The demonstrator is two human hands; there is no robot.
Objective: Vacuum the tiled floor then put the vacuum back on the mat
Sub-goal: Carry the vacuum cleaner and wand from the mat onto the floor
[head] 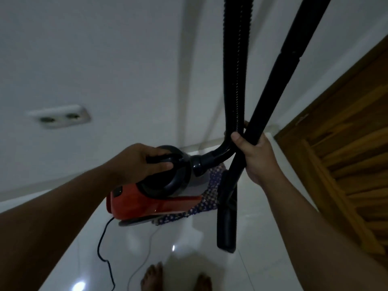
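Observation:
A red and dark grey canister vacuum [147, 202] hangs above the glossy white tiled floor [189, 259], over the near edge of a patterned blue mat [212, 185]. My left hand [144, 162] grips the black handle on its top. My right hand [256, 156] is closed around the black rigid wand [279, 80] and the ribbed hose [235, 70], which both rise out of the top of the view. The black floor nozzle [227, 223] hangs at the wand's lower end, just above the floor beside the mat.
A black power cord [102, 248] trails from the vacuum's rear across the tiles. A white wall with a double socket [60, 117] is on the left. A wooden door [346, 154] stands on the right. My bare feet [176, 278] are at the bottom.

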